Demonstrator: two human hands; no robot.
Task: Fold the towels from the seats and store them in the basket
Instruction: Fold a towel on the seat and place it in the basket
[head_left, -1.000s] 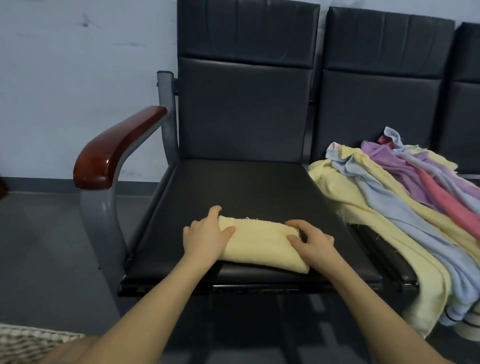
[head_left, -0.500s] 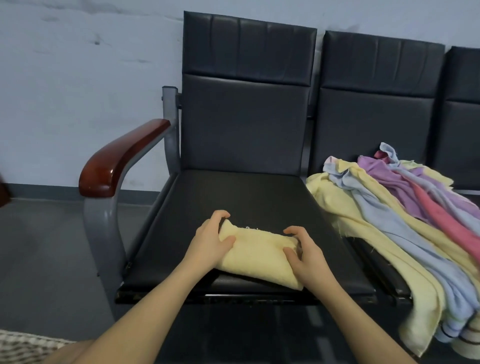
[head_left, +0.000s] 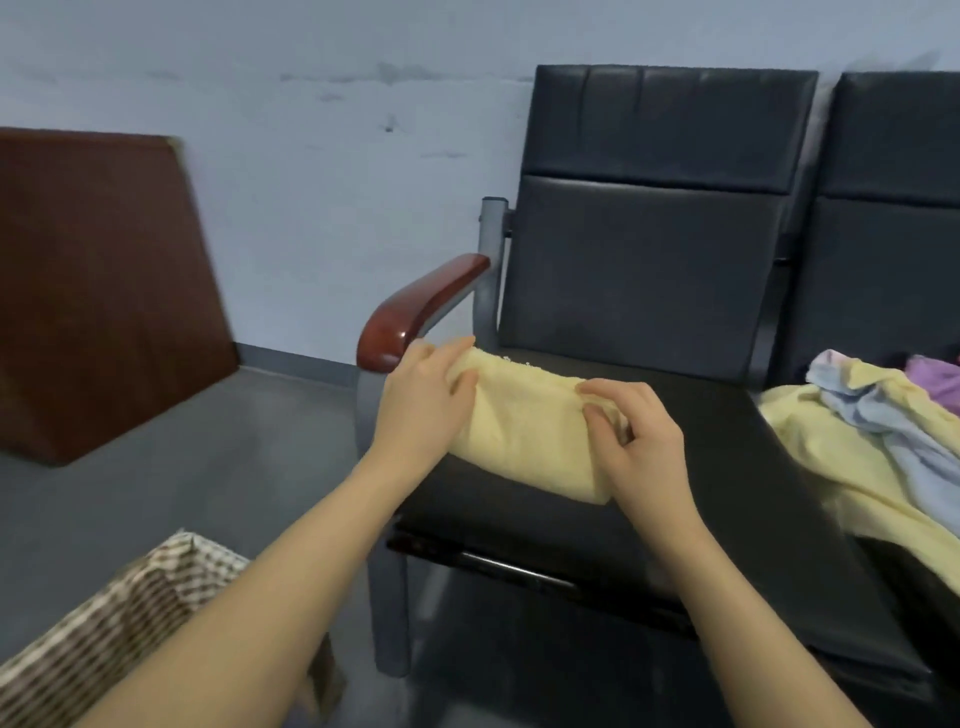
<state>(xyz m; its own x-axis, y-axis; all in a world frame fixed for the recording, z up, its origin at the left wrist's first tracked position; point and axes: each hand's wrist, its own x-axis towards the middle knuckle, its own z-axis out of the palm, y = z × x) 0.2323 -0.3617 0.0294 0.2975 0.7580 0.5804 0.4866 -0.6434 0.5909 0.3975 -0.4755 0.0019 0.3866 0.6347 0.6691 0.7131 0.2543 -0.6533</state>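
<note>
Left hand and right hand grip the folded yellow towel by its ends; keep it pinched flat; basket waits at seven o'clock.

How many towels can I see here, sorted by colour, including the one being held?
Yellow: 2, the folded towel held by the left hand and right hand, and one in the pile.
Light blue: 1.
Purple: 1.
Total: 4 visible; the pile runs out of frame, so more may lie there.
</note>
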